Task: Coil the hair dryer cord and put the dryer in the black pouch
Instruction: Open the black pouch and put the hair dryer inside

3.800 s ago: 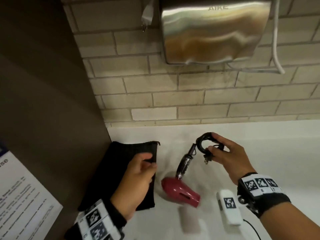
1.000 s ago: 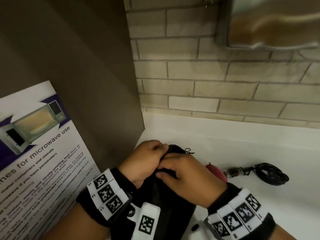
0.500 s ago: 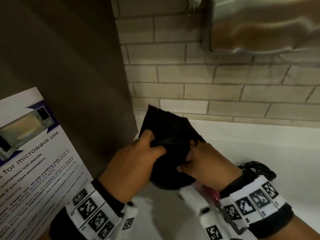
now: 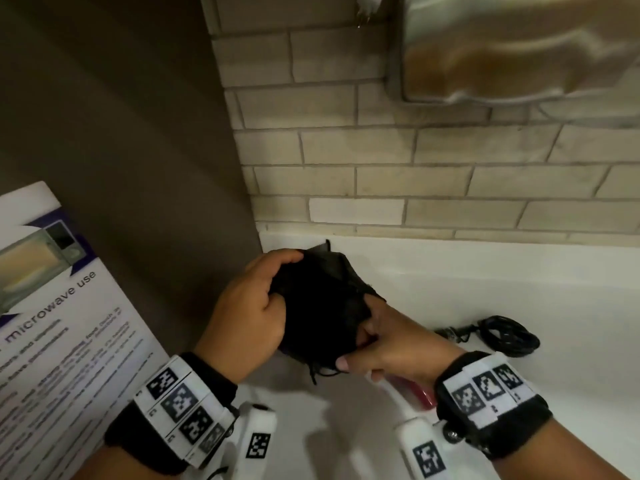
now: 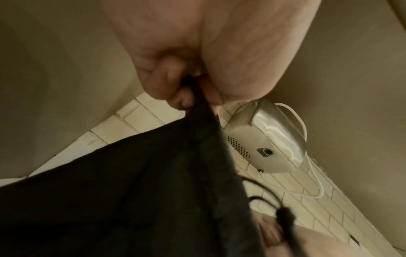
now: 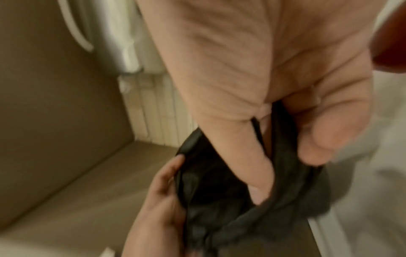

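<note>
Both hands hold the black pouch (image 4: 323, 306) up over the white counter (image 4: 519, 289). My left hand (image 4: 256, 306) grips the pouch's left edge, with the fabric (image 5: 153, 191) pinched between curled fingers (image 5: 167, 81). At the pouch's (image 6: 219, 191) right edge my right hand (image 4: 384, 344) pinches the cloth, thumb and fingers in its mouth. The red hair dryer (image 4: 415, 393) lies on the counter, mostly hidden under my right wrist. Its black cord (image 4: 505, 336) lies coiled to the right.
A brown partition wall (image 4: 121, 150) stands at the left with a microwave-use poster (image 4: 52, 306) leaning on it. A steel hand dryer (image 4: 519, 46) hangs on the brick wall (image 4: 381, 168) above the counter.
Earlier the pouch lay flat and my right hand held the coiled cord. Now the cord lies on the counter, and both hands have lifted the pouch and spread its mouth.
</note>
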`<state>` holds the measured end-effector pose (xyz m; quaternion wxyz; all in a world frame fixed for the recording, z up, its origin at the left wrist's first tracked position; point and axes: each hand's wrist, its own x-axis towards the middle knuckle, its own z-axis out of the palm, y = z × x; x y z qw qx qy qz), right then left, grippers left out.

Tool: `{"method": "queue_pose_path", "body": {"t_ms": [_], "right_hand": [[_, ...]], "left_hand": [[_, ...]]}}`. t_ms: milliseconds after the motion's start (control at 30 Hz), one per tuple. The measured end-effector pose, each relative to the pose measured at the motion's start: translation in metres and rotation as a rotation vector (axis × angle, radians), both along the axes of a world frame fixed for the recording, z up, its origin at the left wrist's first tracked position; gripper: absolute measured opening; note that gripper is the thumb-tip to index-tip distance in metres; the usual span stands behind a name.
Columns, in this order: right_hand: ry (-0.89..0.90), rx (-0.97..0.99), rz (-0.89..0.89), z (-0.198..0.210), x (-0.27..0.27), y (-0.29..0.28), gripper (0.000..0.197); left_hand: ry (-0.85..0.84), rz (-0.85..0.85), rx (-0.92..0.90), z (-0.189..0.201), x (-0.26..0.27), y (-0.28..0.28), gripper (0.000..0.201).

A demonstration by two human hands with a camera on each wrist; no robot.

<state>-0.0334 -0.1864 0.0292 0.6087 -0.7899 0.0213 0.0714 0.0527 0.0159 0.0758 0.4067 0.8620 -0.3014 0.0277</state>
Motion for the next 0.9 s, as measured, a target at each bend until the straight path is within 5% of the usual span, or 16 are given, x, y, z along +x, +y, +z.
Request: {"method": "queue_pose_path", "body": {"t_ms": [67, 167, 233, 300, 367, 467, 533, 700, 833, 900], "right_hand": [[0.033, 0.147, 0.021, 0.0, -0.005, -0.013, 0.075], [-0.054, 0.224, -0.103, 0.001, -0.014, -0.047, 0.039], [-0.15, 0.102, -0.285, -0.003, -0.024, -0.084, 0.034], [-0.17, -0.246, -0.353, -0.008, -0.034, -0.126, 0.029], [0.0, -0.602, -0.268, -0.02, -0.046, -0.162, 0.053], [0.237, -0.831, -0.095, -0.04, -0.056, -0.193, 0.108], [0.261, -0.931, -0.023, -0.055, -0.055, -0.201, 0.11], [0.134, -1.177, 0.018, -0.08, -0.045, -0.198, 0.052], [0.124, -1.005, 0.01, -0.087, -0.047, -0.19, 0.021], [0.084, -0.867, -0.019, -0.083, -0.05, -0.187, 0.022]], "left_hand": [[0.036, -0.074, -0.026, 0.0, 0.002, -0.005, 0.071], [0.009, -0.14, -0.019, -0.004, 0.009, -0.011, 0.07], [0.034, -0.191, -0.015, -0.007, 0.011, -0.012, 0.074], [0.071, -0.233, -0.003, -0.01, 0.012, -0.013, 0.08], [0.091, -0.278, 0.023, -0.014, 0.012, -0.013, 0.076], [0.131, -0.349, 0.064, -0.017, 0.011, -0.015, 0.063], [0.146, -0.374, 0.107, -0.022, 0.015, -0.017, 0.061], [0.038, -0.373, 0.401, -0.022, 0.02, -0.021, 0.062], [0.011, -0.32, 0.532, -0.018, 0.015, -0.021, 0.063], [0.05, -0.298, 0.553, -0.018, 0.014, -0.02, 0.071]]}}
